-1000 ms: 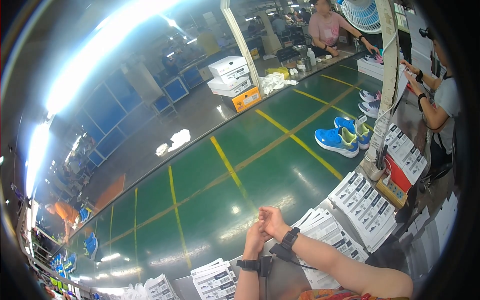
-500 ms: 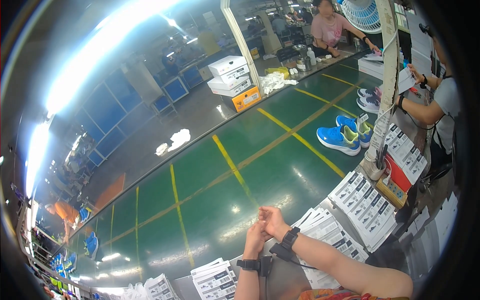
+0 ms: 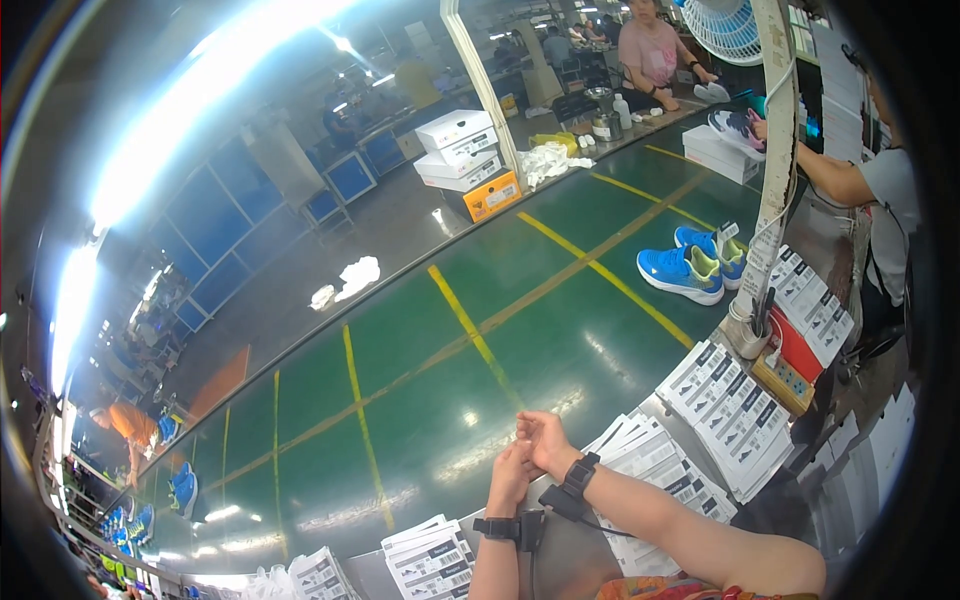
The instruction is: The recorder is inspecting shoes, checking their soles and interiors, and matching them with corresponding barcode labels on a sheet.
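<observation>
My left hand (image 3: 513,468) and my right hand (image 3: 545,442) rest against each other over the near edge of the green conveyor belt (image 3: 420,430). Their fingers are loosely curled, and nothing shows in them. Both wrists wear a black strap with a small dark device. Beside my right forearm lie overlapping stacks of printed label sheets (image 3: 725,415). Another sheet stack (image 3: 428,560) sits left of my left wrist. A pair of blue sneakers (image 3: 680,275) with yellow-green linings stands on the belt to the right, a white tag on one of them.
A white post (image 3: 765,220) rises at the right, by a pen cup (image 3: 745,335) and a power strip (image 3: 782,385). Shoe boxes (image 3: 458,150) stand beyond the belt. Co-workers stand at the far right; one holds a dark shoe (image 3: 735,130) over a white box (image 3: 720,155). More blue shoes (image 3: 183,490) sit far left.
The blue sneakers and belt lines have shifted slightly right. At the far right, the dark shoes have left the belt and one is now above a white box. My hands have stayed put.
</observation>
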